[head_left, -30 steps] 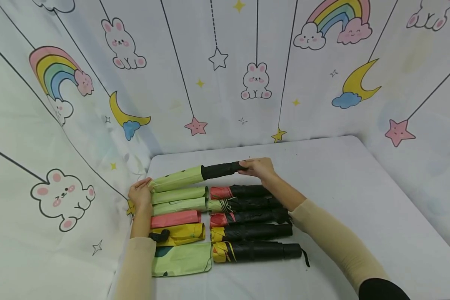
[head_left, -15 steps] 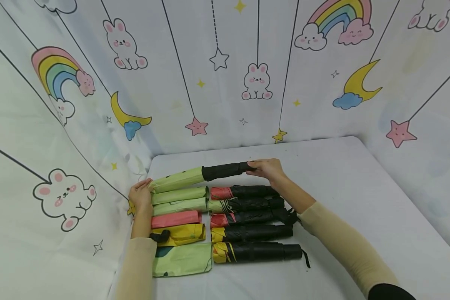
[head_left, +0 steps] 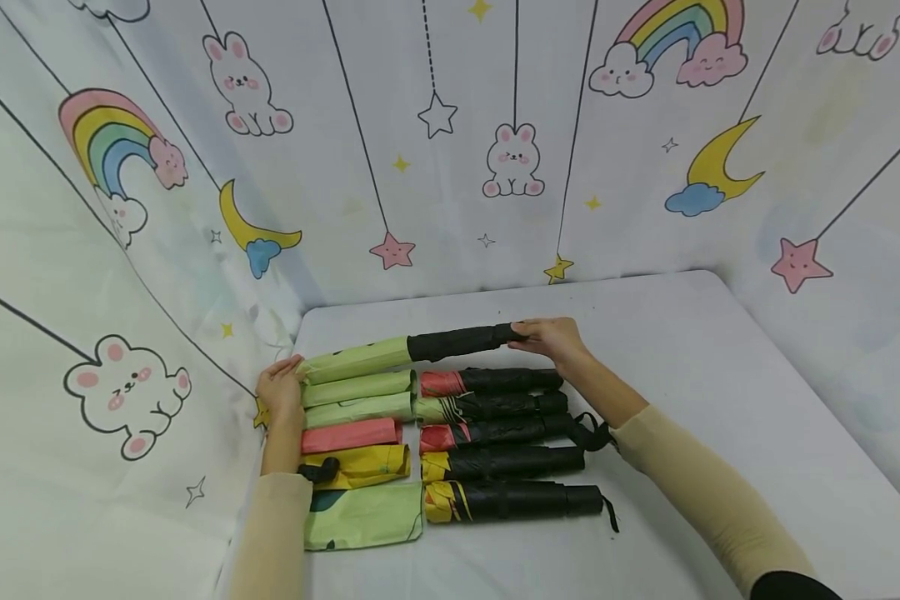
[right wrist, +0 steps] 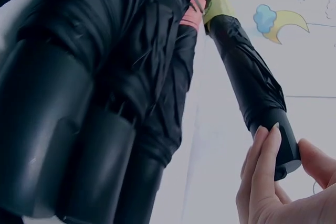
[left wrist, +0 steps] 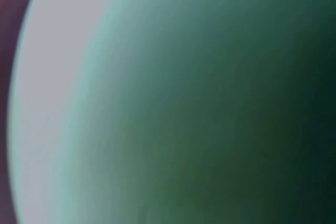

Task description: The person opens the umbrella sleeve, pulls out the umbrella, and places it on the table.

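A black folded umbrella [head_left: 457, 342] sticks partway out of a light green fabric sleeve [head_left: 360, 358] at the back of the row. My right hand [head_left: 549, 340] grips the handle end, fingers on one side and thumb on the other, as the right wrist view shows on the umbrella's handle [right wrist: 277, 121]. The sleeve's far left end is pinched by my left hand [head_left: 279, 392]. Umbrella and sleeve slant up to the right, with the handle end raised. How much of the umbrella lies inside the sleeve is hidden. The left wrist view is a green blur.
In front, several folded umbrellas [head_left: 510, 458] lie side by side, black with red, yellow or green ends. Left of them lie flat sleeves: green [head_left: 363, 517], yellow [head_left: 371, 468] and red [head_left: 352, 435]. Patterned cloth [head_left: 450, 208] walls the white table [head_left: 720, 375] behind and at the sides.
My right hand has moved to the right with the umbrella handle, and more of the black umbrella shows outside the green sleeve. My left hand has stayed at the sleeve's end.
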`<action>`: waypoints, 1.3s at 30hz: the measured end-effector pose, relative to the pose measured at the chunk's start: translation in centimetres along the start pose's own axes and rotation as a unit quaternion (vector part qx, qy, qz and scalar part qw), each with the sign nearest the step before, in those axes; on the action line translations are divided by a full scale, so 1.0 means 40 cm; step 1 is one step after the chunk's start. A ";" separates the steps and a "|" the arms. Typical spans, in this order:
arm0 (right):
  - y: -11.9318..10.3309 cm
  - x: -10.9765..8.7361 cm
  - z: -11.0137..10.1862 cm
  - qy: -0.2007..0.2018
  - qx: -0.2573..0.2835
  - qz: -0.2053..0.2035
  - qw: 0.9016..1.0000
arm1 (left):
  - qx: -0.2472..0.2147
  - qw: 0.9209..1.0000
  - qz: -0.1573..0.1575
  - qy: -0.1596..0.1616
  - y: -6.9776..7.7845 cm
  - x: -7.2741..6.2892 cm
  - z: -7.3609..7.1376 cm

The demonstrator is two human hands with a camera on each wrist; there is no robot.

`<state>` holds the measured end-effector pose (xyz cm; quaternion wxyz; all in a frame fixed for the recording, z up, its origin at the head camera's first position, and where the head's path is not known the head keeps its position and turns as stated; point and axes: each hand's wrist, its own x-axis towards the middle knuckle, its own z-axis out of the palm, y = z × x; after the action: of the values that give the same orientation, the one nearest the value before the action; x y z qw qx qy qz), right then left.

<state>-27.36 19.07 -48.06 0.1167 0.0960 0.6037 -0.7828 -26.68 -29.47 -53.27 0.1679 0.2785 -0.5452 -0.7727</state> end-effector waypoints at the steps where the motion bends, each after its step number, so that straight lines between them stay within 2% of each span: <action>1: 0.001 -0.001 -0.003 0.000 -0.001 0.000 1.000 | -0.001 1.000 -0.002 0.001 0.003 -0.003 -0.001; 6: 0.007 -0.004 -0.026 0.001 -0.004 -0.005 1.000 | -0.009 1.000 -0.005 0.006 0.014 -0.011 -0.001; 11: 0.011 -0.007 -0.052 0.001 -0.004 -0.007 1.000 | -0.006 1.000 0.000 0.008 0.005 -0.006 -0.002; 21: 0.045 -0.008 -0.097 0.011 -0.014 0.007 1.000 | -0.002 1.000 0.008 0.009 -0.017 0.003 0.000; 27: 0.060 -0.008 -0.124 0.013 -0.027 0.009 1.000 | 0.000 1.000 0.017 0.006 -0.013 -0.003 0.003; 31: 0.067 0.004 -0.141 0.009 -0.027 0.025 0.999 | -0.001 1.000 0.008 0.011 -0.007 -0.008 -0.003; 34: 0.070 0.015 -0.151 0.007 -0.041 0.028 0.999 | -0.007 1.000 0.009 0.012 -0.009 -0.008 -0.006; 39: 0.074 0.029 -0.163 0.017 -0.090 0.025 0.995 | 0.019 0.999 0.024 0.017 -0.020 -0.006 -0.004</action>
<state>-27.53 24.59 -52.79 0.1340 0.1130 0.6713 -0.7201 -26.37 -29.17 -54.01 0.1903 0.2817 -0.5634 -0.7530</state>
